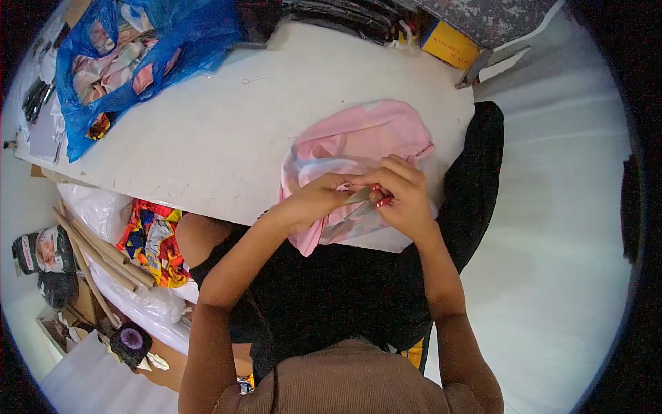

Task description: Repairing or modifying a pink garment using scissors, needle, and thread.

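A pink fabric piece (386, 124) with pale blue and white patches lies bunched on the near right part of the table, its lower edge hanging toward my lap. My left hand (317, 200) is closed on a fold of it. Close beside, my right hand (403, 193) has its fingers curled and pinches the fabric's edge, the fingertips of both hands almost meeting. Between them shows a greyish-green flap (358, 196). Small red spots appear at my right fingertips; I cannot tell whether they are nails or a small object.
The white table (207, 138) carries a blue plastic bag (155, 83) of pink cloth scraps at the far left. A thin looped thread (254, 81) lies farther back. A yellow box (449, 45) stands at the far right. Cardboard tubes (103, 248) and colourful cloth (155, 241) sit below left.
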Available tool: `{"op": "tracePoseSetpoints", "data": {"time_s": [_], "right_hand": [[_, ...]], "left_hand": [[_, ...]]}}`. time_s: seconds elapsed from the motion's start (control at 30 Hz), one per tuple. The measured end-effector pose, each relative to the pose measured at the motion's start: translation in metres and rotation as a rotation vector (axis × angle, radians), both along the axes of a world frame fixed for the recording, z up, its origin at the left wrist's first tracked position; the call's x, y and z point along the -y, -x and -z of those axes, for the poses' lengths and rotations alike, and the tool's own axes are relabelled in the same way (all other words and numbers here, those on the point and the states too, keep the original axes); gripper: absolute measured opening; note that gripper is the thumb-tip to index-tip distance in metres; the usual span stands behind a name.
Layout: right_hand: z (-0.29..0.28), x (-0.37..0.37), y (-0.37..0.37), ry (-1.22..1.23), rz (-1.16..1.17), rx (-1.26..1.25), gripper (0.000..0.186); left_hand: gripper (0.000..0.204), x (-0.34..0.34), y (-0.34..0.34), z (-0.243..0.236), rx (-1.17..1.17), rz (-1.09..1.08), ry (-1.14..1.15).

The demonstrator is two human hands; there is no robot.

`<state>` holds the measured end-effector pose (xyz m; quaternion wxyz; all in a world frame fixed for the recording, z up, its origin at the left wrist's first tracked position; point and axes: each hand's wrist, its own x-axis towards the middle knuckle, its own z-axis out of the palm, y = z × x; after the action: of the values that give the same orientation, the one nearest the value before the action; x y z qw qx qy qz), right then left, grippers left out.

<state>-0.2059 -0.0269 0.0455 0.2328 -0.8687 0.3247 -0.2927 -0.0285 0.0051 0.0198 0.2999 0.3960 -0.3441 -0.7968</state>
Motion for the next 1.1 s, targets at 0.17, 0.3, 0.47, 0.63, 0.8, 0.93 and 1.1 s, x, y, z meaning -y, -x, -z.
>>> {"op": "tracePoseSetpoints", "data": {"time_s": [0.17,0.3,0.47,0.63,0.8,0.93,1.1], "right_hand": [[-0.007,-0.004,-0.002,-0.101,0.193,0.133,0.026],[0.000,0.003,0.010,-0.101,0.196,0.189,0.011],[0.017,0.011,0.018,-0.234,0.350,0.361,0.007],[-0.009,0.013,0.022,-0.597,0.294,0.255,0.016],[-0.006,0.016,0.026,-0.474,0.134,0.063,0.020],[0.002,0.014,0.033,-0.550,0.123,-0.008,0.021],[-0.018,0.015,0.042,-0.792,0.271,0.213,0.022]], "left_hand": [[0.034,-0.003,-0.002,0.007,-0.065,-0.016,0.129],[0.036,-0.001,-0.001,0.019,-0.124,-0.007,0.097],[0.034,-0.001,0.001,0.011,-0.113,-0.032,0.121],[0.033,0.004,-0.001,0.018,-0.054,-0.009,0.181],[0.026,0.007,-0.004,0.019,0.013,-0.030,0.279],[0.024,0.010,-0.012,0.019,0.028,-0.086,0.376],[0.022,0.018,-0.047,0.016,0.070,-0.061,0.483]]}}
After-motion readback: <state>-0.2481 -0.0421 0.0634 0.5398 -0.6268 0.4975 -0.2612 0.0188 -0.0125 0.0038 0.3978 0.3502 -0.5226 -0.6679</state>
